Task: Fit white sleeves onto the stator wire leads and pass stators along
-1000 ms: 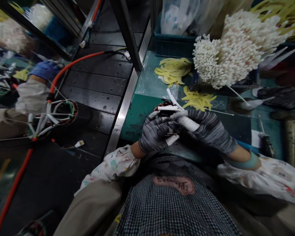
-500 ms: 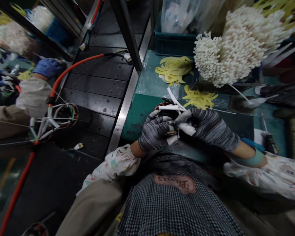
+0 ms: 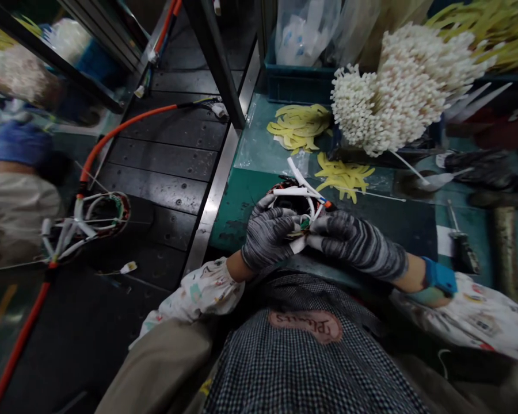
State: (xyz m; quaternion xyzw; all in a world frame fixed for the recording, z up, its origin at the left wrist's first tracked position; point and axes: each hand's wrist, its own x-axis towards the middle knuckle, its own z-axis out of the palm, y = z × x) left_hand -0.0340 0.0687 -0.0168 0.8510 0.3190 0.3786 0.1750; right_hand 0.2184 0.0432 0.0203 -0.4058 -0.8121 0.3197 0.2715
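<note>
A motor stator, a wound ring with white sleeved leads, is held low over the green bench in front of my apron. My left hand, in a grey striped glove with pale fingertips, closes round its left and near side. On the near right rim, the fingers of my right hand are pinched together beside thin white wires. Which wire they grip, if any, is hidden. An orange-tipped lead sticks up just above the right fingers. A bit of green shows between both hands.
Yellow strips lie in piles beyond the stator. A bundle of white sleeves stands behind them. A screwdriver lies at right. Leftwards, a conveyor carries another stator and an orange cable. A co-worker's blue-gloved hand is far left.
My right hand has turned and lowered its fingertips to the near rim, uncovering the orange-tipped lead and wires. My left hand keeps its hold. The co-worker's hand has moved left. The view shifted slightly.
</note>
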